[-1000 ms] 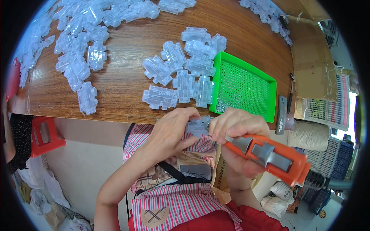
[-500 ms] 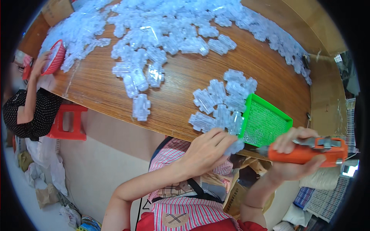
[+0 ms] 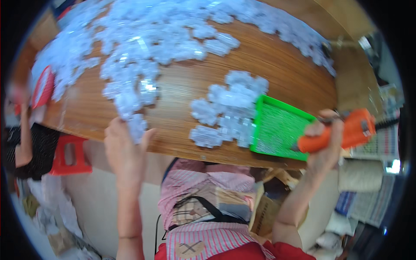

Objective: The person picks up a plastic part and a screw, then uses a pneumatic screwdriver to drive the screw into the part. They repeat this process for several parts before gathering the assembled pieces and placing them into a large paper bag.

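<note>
My left hand (image 3: 125, 141) is at the table's near edge, with thumb and fingers apart around a clear plastic piece (image 3: 138, 126) that lies on the table. Motion blurs the hand, and no firm grip shows. In my right hand (image 3: 326, 141) is an orange electric screwdriver (image 3: 357, 130), its nose pointing left at the near right corner of a green tray (image 3: 259, 125). Small shiny bits, too fine to make out singly, cover the tray's bottom. Left of the tray sits a small cluster of clear plastic pieces (image 3: 236, 97).
A large heap of similar pieces (image 3: 169, 30) spreads over the wooden table's (image 3: 177, 99) far side. At far left, another person's arm (image 3: 25, 138) is near a red basket (image 3: 47, 86). A red stool (image 3: 71, 156) stands below, and cardboard (image 3: 357, 86) walls the right side.
My left hand has left the spot beside the tray and moved left to a single piece. My right hand has raised the screwdriver away from it. The whole view has shifted.
</note>
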Tool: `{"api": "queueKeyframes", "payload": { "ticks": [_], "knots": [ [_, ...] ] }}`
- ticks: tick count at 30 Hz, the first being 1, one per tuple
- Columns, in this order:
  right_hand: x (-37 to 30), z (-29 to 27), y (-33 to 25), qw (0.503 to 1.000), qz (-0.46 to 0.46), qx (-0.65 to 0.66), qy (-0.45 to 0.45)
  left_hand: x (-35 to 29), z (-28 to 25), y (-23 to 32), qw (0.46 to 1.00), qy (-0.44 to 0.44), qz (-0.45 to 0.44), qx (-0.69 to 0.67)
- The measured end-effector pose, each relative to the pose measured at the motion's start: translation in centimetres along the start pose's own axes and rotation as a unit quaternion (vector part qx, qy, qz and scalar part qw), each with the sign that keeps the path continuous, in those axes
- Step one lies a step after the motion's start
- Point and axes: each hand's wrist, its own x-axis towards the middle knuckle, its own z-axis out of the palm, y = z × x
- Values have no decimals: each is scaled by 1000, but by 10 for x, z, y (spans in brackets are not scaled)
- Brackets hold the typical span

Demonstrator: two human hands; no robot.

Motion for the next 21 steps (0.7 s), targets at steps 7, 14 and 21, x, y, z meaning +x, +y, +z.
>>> {"api": "queueKeyframes", "payload": {
  "ticks": [7, 14, 21],
  "knots": [
    [6, 17, 22, 1000, -15, -3, -6, -17, -12, -1, 965, -71, -78, -240],
    [5, 17, 55, 997, -82, 14, 4, -40, -45, 79, 913, -223, 255, -227],
    [4, 23, 72, 996, -81, 31, 29, -57, 9, 133, 845, -212, 445, -208]
  ]
}}
